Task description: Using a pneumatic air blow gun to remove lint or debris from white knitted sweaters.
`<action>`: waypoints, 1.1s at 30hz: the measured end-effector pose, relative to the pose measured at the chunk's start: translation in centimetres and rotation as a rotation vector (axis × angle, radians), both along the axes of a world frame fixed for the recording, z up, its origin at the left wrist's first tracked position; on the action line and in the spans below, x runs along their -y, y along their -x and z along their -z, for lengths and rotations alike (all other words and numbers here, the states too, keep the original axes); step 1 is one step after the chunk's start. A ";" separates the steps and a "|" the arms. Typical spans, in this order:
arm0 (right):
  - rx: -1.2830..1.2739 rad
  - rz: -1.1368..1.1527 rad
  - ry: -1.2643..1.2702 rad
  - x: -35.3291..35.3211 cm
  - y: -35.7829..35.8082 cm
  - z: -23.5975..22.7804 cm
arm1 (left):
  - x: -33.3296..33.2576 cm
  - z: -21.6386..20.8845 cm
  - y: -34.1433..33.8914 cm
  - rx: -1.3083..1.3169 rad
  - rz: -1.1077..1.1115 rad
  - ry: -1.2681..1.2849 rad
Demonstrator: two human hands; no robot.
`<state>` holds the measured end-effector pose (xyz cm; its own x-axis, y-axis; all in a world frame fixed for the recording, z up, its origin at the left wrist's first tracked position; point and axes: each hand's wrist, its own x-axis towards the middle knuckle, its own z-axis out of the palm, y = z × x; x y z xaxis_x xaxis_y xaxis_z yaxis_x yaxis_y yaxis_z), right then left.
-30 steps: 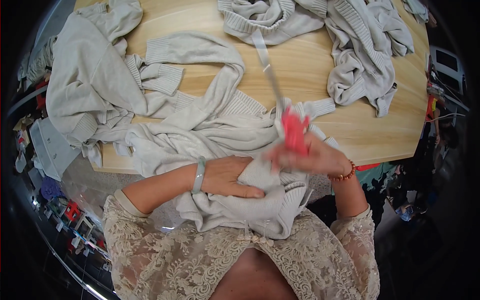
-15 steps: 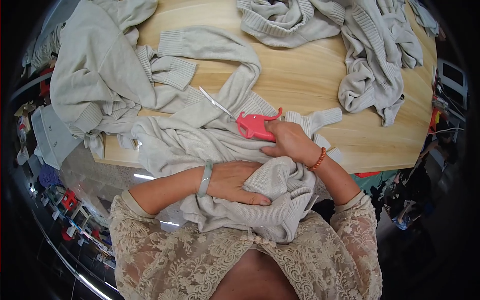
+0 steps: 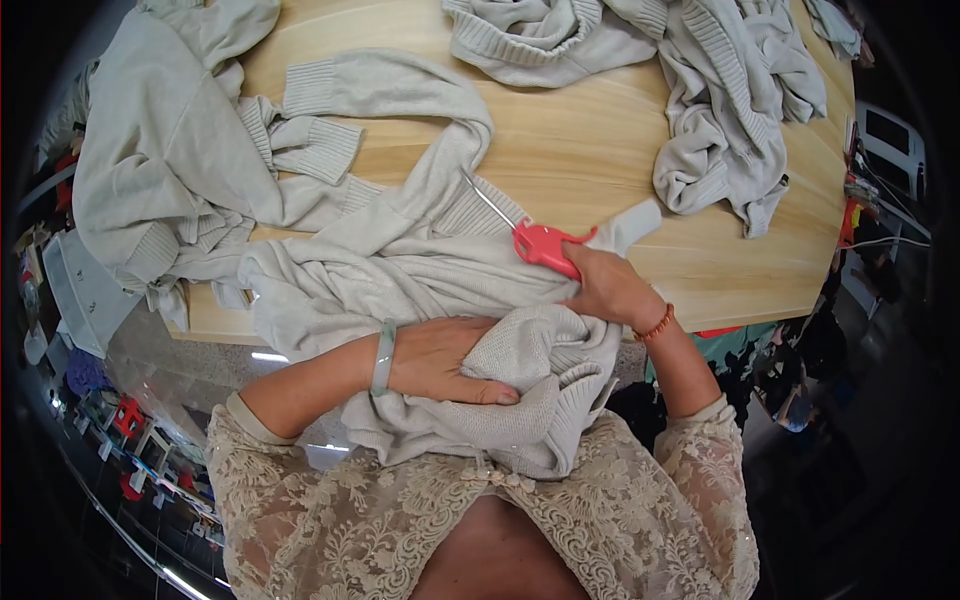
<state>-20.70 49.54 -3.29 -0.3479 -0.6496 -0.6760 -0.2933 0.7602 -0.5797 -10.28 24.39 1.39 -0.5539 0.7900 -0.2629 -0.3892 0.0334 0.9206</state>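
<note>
My right hand [image 3: 615,288] is closed on the red handle of an air blow gun [image 3: 545,247], whose thin metal nozzle points to the far left. No hose shows. Under the nozzle lies the ribbed knit of a pale grey sweater [image 3: 330,285], spread along the near table edge. My left hand [image 3: 435,362] grips a bunched part of knit [image 3: 510,425] against my front, thumb on top and fingers hidden in the folds. Beyond my right hand a pale ribbed cuff [image 3: 632,226] sticks out on the wood.
More grey sweaters lie on the wooden table [image 3: 560,150]: one spread at far left [image 3: 150,150], one at the far middle [image 3: 530,45], one crumpled at far right [image 3: 720,130]. A pale bin [image 3: 85,290] stands left of the table, a green cloth [image 3: 730,350] hangs below its right edge.
My right hand and the blow gun have moved slightly right and nearer, away from the table's far side. The left hand keeps its hold on the knit. The whole view has shifted slightly.
</note>
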 end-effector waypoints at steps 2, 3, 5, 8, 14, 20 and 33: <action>0.022 -0.046 -0.151 -1.4 -1.5 -0.9 | 0.1 0.1 -0.1 -0.021 -0.033 -0.001; 0.009 -0.002 -0.109 -2.2 -2.6 -1.3 | 0.1 0.2 0.1 -0.023 -0.032 -0.011; 0.008 0.058 -0.081 -2.5 -3.2 -2.6 | 0.1 0.4 0.3 0.014 0.085 0.024; -0.051 0.042 0.006 -3.1 -2.4 -2.6 | -0.1 0.7 -0.1 -0.010 0.011 0.039; -0.022 0.608 0.161 -3.0 1.5 -1.9 | 0.7 1.2 2.5 0.113 0.039 0.124; -0.002 0.825 0.273 -5.0 1.4 -7.3 | 3.6 6.1 7.6 0.382 -0.258 0.197; -0.386 0.476 0.172 3.9 -2.4 -1.9 | 12.4 4.8 6.1 -0.196 -0.422 0.499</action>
<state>-18.31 45.64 -1.38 -0.8230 -0.4522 -0.3439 -0.1587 0.7643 -0.6250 -16.35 12.00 -3.45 -0.8625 0.3065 -0.4026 -0.2893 0.3541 0.8893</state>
